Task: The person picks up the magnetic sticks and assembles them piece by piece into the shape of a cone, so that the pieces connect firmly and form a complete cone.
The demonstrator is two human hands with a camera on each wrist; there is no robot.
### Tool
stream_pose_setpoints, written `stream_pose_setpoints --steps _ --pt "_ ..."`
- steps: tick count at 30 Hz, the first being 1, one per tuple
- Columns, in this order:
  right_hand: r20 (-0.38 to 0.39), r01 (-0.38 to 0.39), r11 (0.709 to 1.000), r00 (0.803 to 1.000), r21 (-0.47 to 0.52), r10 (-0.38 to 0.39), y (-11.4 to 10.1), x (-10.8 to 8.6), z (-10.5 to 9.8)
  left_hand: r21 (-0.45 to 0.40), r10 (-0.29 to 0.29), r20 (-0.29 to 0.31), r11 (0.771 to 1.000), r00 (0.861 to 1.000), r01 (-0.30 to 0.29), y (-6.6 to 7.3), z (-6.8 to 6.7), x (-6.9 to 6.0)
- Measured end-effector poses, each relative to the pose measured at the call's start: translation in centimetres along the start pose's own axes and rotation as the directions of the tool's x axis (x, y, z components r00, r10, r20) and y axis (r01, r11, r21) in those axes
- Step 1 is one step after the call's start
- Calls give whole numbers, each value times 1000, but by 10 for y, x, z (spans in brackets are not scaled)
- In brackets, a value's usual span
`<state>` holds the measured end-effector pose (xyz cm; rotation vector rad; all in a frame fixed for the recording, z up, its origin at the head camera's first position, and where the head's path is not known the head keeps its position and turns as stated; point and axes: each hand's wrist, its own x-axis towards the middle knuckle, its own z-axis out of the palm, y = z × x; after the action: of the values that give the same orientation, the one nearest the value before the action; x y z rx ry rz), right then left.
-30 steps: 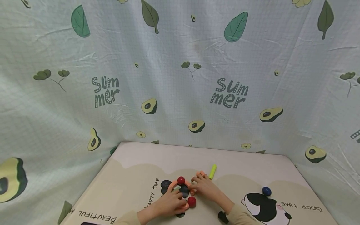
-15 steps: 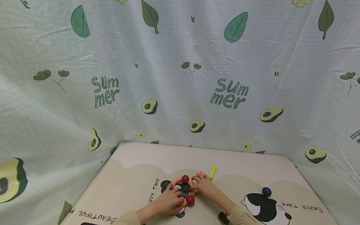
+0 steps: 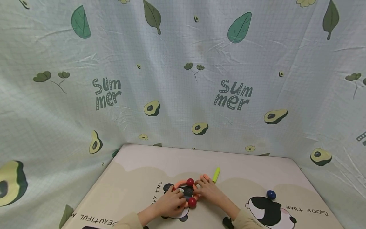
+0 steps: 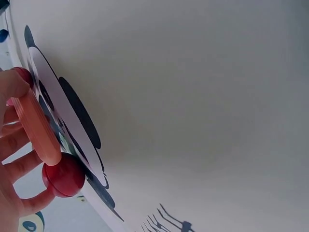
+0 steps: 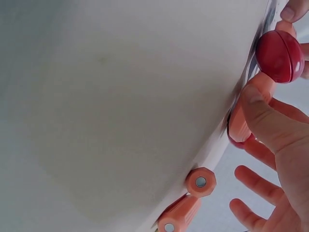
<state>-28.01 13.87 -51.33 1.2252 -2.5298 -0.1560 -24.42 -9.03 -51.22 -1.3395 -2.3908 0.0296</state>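
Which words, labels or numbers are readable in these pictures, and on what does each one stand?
"SUM MER", twice: hanging cloth.
"GOOD TIME", upside down: table.
"PPY TIME", sideways, beginning hidden: table.
"BEAUTIFUL M", upside down, first letter partly covered: table.
Unreadable: letters cut at head view's right edge; dark marks low in left wrist view.

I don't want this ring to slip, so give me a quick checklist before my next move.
1. Left hand holding its orange rod: ok, thumb against it.
2. Right hand holding the right-hand rod: ok, thumb on it.
3. Near red ball against the right-hand rod: ok, looks touching.
4. Far red ball joined to that rod: cannot tell, partly hidden.
5. Spare orange rods attached: not ok, lying apart.
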Motion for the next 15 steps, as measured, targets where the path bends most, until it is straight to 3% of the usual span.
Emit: stream_pose_setpoints --steps 6,15 --pt "-13 7 999 1000 36 -7 -1 -2 -1 -1 -8 7 1000 1000 8 -1 -3 0" --pt "-4 -10 998 1000 56 10 -5 -6 -8 -60 -74 40 995 996 76 -10 -7 -1"
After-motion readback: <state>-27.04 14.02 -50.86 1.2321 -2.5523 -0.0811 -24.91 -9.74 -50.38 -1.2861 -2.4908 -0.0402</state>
